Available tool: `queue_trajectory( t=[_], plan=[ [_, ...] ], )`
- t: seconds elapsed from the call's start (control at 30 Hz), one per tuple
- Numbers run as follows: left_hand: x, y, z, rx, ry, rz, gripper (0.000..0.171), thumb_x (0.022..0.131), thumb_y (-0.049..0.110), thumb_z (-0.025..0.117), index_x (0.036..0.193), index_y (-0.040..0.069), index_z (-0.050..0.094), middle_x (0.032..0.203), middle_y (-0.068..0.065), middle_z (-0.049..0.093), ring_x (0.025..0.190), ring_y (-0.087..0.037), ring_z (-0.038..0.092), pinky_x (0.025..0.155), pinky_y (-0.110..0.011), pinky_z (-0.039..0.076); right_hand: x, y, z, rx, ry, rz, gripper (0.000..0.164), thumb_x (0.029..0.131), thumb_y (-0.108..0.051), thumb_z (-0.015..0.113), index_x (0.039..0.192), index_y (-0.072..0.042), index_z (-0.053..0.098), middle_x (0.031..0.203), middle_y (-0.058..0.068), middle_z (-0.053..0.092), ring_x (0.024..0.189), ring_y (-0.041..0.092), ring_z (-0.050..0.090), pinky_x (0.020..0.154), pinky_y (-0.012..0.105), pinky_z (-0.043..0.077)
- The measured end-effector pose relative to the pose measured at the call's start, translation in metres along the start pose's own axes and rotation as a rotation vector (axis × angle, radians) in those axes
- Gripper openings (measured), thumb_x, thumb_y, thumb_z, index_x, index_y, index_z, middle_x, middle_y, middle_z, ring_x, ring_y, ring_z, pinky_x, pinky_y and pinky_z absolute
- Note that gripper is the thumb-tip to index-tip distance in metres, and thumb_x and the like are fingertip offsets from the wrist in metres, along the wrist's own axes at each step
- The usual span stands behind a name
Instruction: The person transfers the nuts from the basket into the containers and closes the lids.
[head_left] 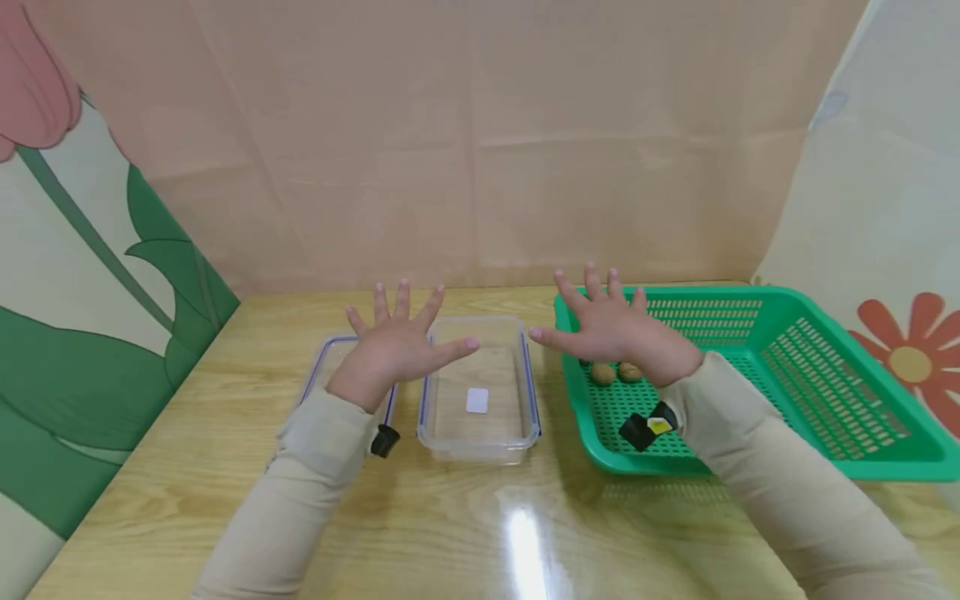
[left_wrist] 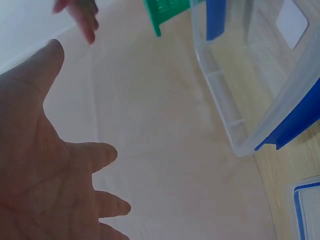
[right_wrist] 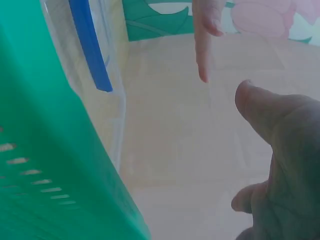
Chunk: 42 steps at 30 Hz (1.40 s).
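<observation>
Both hands are raised with fingers spread and hold nothing. In the head view my left hand (head_left: 393,346) is over the gap between a flat blue-edged lid (head_left: 324,360) and a clear plastic food container (head_left: 480,425). My right hand (head_left: 611,327) hangs over the left end of a green plastic basket (head_left: 795,304), partly covering its inside. Below that hand lie walnuts (head_left: 602,374) on the basket floor. The left wrist view shows the container (left_wrist: 237,125) beside the spread palm. In the right wrist view the basket wall (right_wrist: 60,135) fills the left side.
A small white label (head_left: 477,401) shows in the container. The wooden table (head_left: 187,467) carries all of these, with a pinkish cloth backdrop (head_left: 472,167) rising behind. Flower-painted panels (head_left: 67,350) stand at the left and right.
</observation>
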<state>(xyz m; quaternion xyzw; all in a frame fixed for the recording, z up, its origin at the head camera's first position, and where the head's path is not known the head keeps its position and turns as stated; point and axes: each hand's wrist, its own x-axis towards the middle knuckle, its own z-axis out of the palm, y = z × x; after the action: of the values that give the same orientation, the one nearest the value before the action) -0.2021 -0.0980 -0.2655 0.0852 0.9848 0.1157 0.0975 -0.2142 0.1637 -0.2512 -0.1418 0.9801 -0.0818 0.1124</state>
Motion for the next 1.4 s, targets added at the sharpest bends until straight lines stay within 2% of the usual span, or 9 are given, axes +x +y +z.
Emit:
queue_trajectory(
  t=[0.13, 0.23, 0.4, 0.63, 0.8, 0.87, 1.0, 1.2, 1.4],
  plan=[
    [0.001, -0.01, 0.005, -0.077, 0.035, 0.037, 0.091, 0.078, 0.078, 0.034, 0.148, 0.032, -0.002, 0.153, -0.018, -0.013, 0.134, -0.042, -0.023, 0.099, -0.07, -0.015, -0.002, 0.014, -0.006, 0.094, -0.032, -0.113, 0.093, 0.084, -0.071, 0.035, 0.149, -0.018, -0.008, 0.151, 0.025, -0.014, 0.134, 0.048, -0.015, 0.103, 0.07, 0.003],
    [0.002, -0.023, 0.014, -0.212, 0.066, 0.081, 0.086, 0.085, 0.066, 0.041, 0.15, 0.025, 0.002, 0.154, -0.018, -0.005, 0.138, -0.04, -0.011, 0.107, -0.065, -0.003, -0.004, 0.032, -0.014, 0.201, -0.065, -0.217, 0.087, 0.09, -0.056, 0.045, 0.149, -0.015, -0.004, 0.153, 0.023, -0.007, 0.138, 0.044, -0.006, 0.107, 0.064, 0.011],
    [0.004, -0.045, 0.039, -0.557, 0.136, 0.1, 0.069, 0.093, 0.04, 0.05, 0.149, 0.014, 0.017, 0.154, -0.01, 0.015, 0.139, -0.034, 0.017, 0.111, -0.051, 0.021, -0.008, 0.067, -0.021, 0.334, -0.067, -0.319, 0.081, 0.092, -0.035, 0.055, 0.15, -0.011, 0.004, 0.154, 0.018, 0.01, 0.138, 0.041, 0.012, 0.107, 0.061, 0.019],
    [0.008, -0.055, 0.077, -1.061, 0.285, 0.037, 0.049, 0.094, 0.017, 0.053, 0.139, 0.005, 0.039, 0.144, -0.01, 0.039, 0.132, -0.026, 0.037, 0.108, -0.036, 0.033, -0.009, 0.114, -0.02, 0.387, -0.068, -0.39, 0.079, 0.088, -0.016, 0.062, 0.148, -0.004, 0.012, 0.145, 0.028, 0.029, 0.13, 0.048, 0.028, 0.101, 0.061, 0.029],
    [0.009, -0.052, 0.094, -1.287, 0.348, -0.004, 0.04, 0.093, 0.01, 0.051, 0.133, 0.004, 0.046, 0.135, -0.01, 0.049, 0.125, -0.021, 0.045, 0.104, -0.031, 0.038, -0.009, 0.14, -0.015, 0.4, -0.068, -0.401, 0.081, 0.083, -0.012, 0.067, 0.147, -0.002, 0.018, 0.14, 0.029, 0.036, 0.126, 0.048, 0.035, 0.097, 0.023, 0.041],
    [0.009, -0.049, 0.1, -1.349, 0.36, -0.01, 0.04, 0.091, 0.007, 0.051, 0.131, 0.002, 0.048, 0.134, -0.012, 0.05, 0.124, -0.022, 0.046, 0.104, -0.032, 0.039, -0.007, 0.149, -0.012, 0.408, -0.06, -0.396, 0.077, 0.081, -0.009, 0.069, 0.144, 0.0, 0.026, 0.138, 0.029, 0.04, 0.127, 0.035, 0.041, 0.091, 0.01, 0.037],
    [0.01, -0.045, 0.11, -1.426, 0.385, -0.044, 0.041, 0.088, 0.003, 0.051, 0.128, -0.002, 0.049, 0.134, -0.015, 0.049, 0.123, -0.024, 0.046, 0.104, -0.035, 0.038, -0.004, 0.164, -0.006, 0.41, -0.05, -0.388, 0.066, 0.078, -0.008, 0.071, 0.134, 0.005, 0.04, 0.133, 0.028, 0.045, 0.121, 0.011, 0.048, 0.088, 0.009, 0.038],
    [0.011, -0.04, 0.122, -1.528, 0.396, -0.131, 0.04, 0.085, 0.0, 0.051, 0.124, -0.004, 0.053, 0.131, -0.018, 0.052, 0.115, -0.025, 0.051, 0.096, -0.029, 0.044, 0.001, 0.182, 0.002, 0.397, -0.098, -0.312, 0.067, 0.079, -0.014, 0.071, 0.135, 0.005, 0.039, 0.135, 0.026, 0.044, 0.122, 0.039, 0.043, 0.087, 0.017, 0.045],
    [0.013, -0.033, 0.126, -1.555, 0.394, -0.139, 0.041, 0.083, -0.001, 0.051, 0.124, -0.005, 0.053, 0.13, -0.021, 0.053, 0.114, -0.029, 0.052, 0.095, -0.031, 0.045, 0.003, 0.204, 0.012, 0.428, -0.101, -0.263, 0.062, 0.081, -0.01, 0.069, 0.133, 0.008, 0.039, 0.132, 0.03, 0.045, 0.114, 0.018, 0.052, 0.081, 0.018, 0.048]
  ],
)
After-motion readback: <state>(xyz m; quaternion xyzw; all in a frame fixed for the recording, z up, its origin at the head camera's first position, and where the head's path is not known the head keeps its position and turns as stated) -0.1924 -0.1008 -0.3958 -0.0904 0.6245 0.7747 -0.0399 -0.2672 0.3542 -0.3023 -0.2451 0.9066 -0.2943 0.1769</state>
